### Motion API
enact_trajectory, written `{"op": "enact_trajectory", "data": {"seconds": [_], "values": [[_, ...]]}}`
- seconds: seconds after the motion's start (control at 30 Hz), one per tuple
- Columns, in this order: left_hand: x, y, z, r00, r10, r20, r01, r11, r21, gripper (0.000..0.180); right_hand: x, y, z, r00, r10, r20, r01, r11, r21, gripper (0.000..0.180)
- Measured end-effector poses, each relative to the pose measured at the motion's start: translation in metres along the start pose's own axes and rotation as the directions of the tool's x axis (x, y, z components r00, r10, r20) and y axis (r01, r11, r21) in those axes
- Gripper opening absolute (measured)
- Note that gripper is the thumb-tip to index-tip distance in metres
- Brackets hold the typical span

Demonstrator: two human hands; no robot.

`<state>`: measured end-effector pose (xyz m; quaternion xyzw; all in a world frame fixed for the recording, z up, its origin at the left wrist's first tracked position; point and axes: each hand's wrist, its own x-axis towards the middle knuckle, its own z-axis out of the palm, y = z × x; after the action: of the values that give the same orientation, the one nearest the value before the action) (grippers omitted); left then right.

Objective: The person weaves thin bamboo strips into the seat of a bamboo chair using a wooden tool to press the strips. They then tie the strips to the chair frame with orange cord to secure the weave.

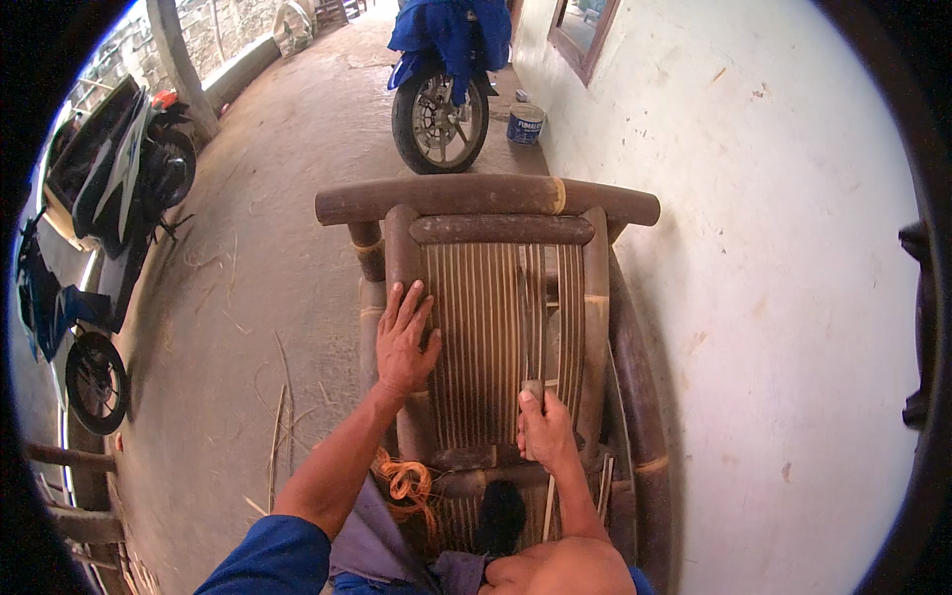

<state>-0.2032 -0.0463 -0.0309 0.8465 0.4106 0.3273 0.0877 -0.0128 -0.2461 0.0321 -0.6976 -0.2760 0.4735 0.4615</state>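
Between both hands stands a bamboo chair back (486, 327), most slats fitted, w/ gaps left beside the right hand (543, 428). That hand is closed around a knife (529, 337). Left hand (405, 342) lies flat & open on the frame, holding nothing.

Illumination is soft, even daylight; it enters from the open side at upper left, where the view is brightest. The pale plastered wall (773, 297) reflects it without glare. Shadows are weak and diffuse: a faint one lies under the front wheel of the blue motorcycle (441, 119), and the grey concrete floor (268, 228) darkens toward the lower left. Fisheye distortion is strong: the dark brown bamboo chair frame (486, 198) bows and the wall edge curves. A black vignette rings the circular field. Focus is sharp at centre; detail softens and smears near the rim.
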Motion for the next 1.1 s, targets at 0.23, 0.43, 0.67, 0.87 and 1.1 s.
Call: {"op": "enact_trajectory", "data": {"seconds": [0.23, 0.43, 0.67, 0.87, 1.1], "values": [[-0.001, -0.002, 0.000, 1.000, 0.006, -0.013, -0.006, 1.000, -0.008, 0.055, 0.005, 0.002, 0.004, 1.000, 0.013, 0.000, -0.013, 1.000, -0.019, 0.039], [-0.001, 0.001, -0.002, 1.000, -0.014, -0.004, 0.014, 1.000, -0.002, 0.054, 0.027, 0.012, -0.010, 0.997, -0.057, -0.044, 0.043, 0.963, -0.265, 0.049], [-0.002, 0.001, -0.004, 1.000, -0.020, 0.002, 0.020, 0.998, -0.063, 0.052, 0.032, 0.029, 0.004, 0.956, -0.251, -0.150, 0.166, 0.888, -0.428, 0.055], [0.001, 0.000, -0.002, 1.000, -0.009, -0.026, 0.008, 0.998, -0.070, 0.052, 0.038, -0.023, -0.009, 0.992, -0.042, -0.116, 0.043, 0.999, 0.011, 0.049], [0.001, -0.004, 0.002, 0.998, 0.004, -0.064, -0.007, 0.999, -0.044, 0.051, 0.048, -0.020, -0.007, 0.998, 0.023, -0.066, -0.026, 0.998, -0.049, 0.049]]}}
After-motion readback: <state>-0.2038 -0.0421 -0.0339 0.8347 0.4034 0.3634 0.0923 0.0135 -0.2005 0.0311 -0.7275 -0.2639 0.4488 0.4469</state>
